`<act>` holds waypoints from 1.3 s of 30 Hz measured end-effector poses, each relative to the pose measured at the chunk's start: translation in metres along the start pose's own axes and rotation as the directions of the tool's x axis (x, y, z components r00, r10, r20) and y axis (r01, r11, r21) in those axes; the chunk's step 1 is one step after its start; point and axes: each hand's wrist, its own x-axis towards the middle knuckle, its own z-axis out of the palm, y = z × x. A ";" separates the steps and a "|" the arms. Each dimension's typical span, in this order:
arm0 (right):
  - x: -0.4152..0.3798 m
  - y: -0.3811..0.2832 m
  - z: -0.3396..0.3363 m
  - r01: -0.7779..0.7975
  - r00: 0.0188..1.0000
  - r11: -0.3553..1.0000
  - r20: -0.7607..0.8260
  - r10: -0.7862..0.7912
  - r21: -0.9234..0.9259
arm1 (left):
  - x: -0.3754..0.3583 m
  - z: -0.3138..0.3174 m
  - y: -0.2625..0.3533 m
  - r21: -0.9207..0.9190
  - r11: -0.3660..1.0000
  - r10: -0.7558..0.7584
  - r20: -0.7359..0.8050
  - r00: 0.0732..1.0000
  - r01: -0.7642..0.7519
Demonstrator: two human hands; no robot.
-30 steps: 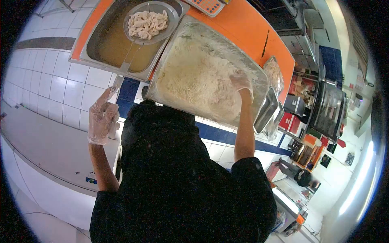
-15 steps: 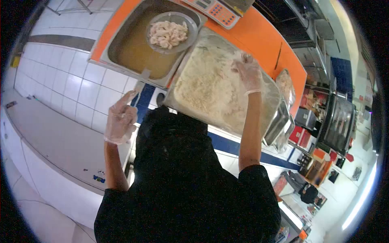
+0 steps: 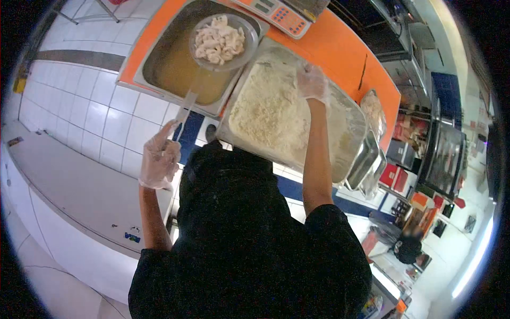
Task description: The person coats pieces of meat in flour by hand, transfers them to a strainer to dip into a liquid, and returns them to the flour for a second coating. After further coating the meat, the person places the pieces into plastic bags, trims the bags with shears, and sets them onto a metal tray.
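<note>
My left hand (image 3: 161, 158), in a clear plastic glove, is closed round the handle of a strainer (image 3: 194, 90). The strainer's round bowl holds pale raw meat pieces (image 3: 219, 42) above a sink basin (image 3: 170, 64) of cloudy brownish liquid. In the wide metal tray lies white flour (image 3: 268, 106), crumbly and lumpy in its left part. My right hand (image 3: 312, 82), gloved too, is over the tray's far side with its fingers bent down at the flour. Whether anything is between those fingers is hidden.
A scale (image 3: 284, 16) stands behind on the orange counter (image 3: 340, 45). A filled plastic bag (image 3: 373, 109) and smaller metal trays (image 3: 366, 159) are to the right. A long white surface (image 3: 79, 186) lies at left. Another person (image 3: 406, 250) is far off at lower right.
My right hand has moved left over the tray and its fingers now point down. The meat in the strainer has shifted a little. My left hand has barely moved.
</note>
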 end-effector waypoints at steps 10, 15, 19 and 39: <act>-0.055 0.124 0.086 0.096 0.964 0.952 0.267 -0.016 -0.289 | 0.003 0.004 -0.004 0.028 0.992 -0.122 -0.080 0.989 0.125; -0.075 0.266 0.105 0.157 0.985 0.949 0.115 -0.129 -0.274 | 0.003 0.006 -0.003 0.009 0.993 -0.113 -0.090 0.990 0.114; -0.107 0.222 0.080 0.349 0.931 0.896 0.214 -0.297 -0.276 | 0.002 0.006 -0.007 -0.061 0.995 -0.084 -0.058 0.995 0.081; -0.088 0.148 0.030 -0.106 0.930 0.978 0.329 0.162 -0.180 | 0.003 0.013 0.004 0.093 0.993 -0.062 -0.139 0.988 0.075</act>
